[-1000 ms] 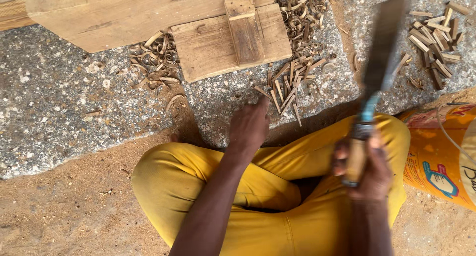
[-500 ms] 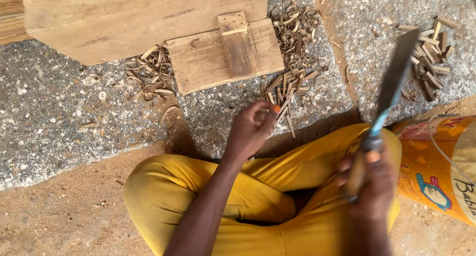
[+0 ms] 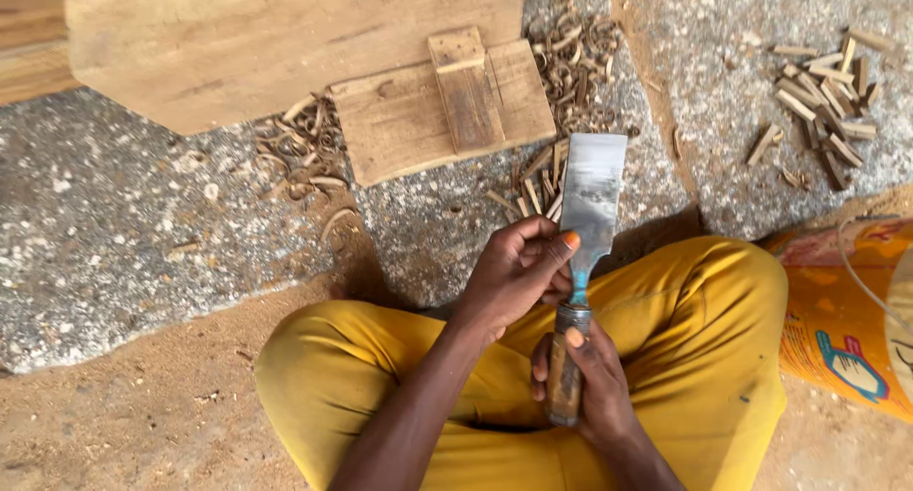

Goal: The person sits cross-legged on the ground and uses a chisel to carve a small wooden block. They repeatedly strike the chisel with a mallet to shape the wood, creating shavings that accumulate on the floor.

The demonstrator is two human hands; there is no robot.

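- The right hand (image 3: 594, 391) is clenched around the wooden handle (image 3: 564, 382) of a wide chisel (image 3: 582, 253), thumb laid along the metal collar at the handle's top; the tool points away from the body, held above the lap.
- The left hand (image 3: 518, 272) grasps the chisel at the narrow neck just below the blade, its thumb (nail painted orange) pressing on the blade's left edge and the other fingers curled partly behind the steel.
- The flat blade (image 3: 594, 191) is broad and grey, shiny in patches, its square cutting end up over the stone floor (image 3: 143, 225), just short of the small wooden block.
- That wooden block (image 3: 442, 110) lies on the speckled stone in front of the knees, a narrower strip of wood (image 3: 464, 89) fixed upright across its top; behind it, touching or overlapping its far edge, sits a large pale plank (image 3: 276, 44).
- Curled wood shavings (image 3: 304, 148) lie to the block's left, and more chips (image 3: 571, 58) to its right, reaching down beside the blade.
- A separate pile of short cut sticks (image 3: 823, 96) lies well apart on the far right.
- The person sits cross-legged in yellow trousers (image 3: 704, 358) on sandy ground; an orange printed sack (image 3: 842, 329) lies just beside the right knee.
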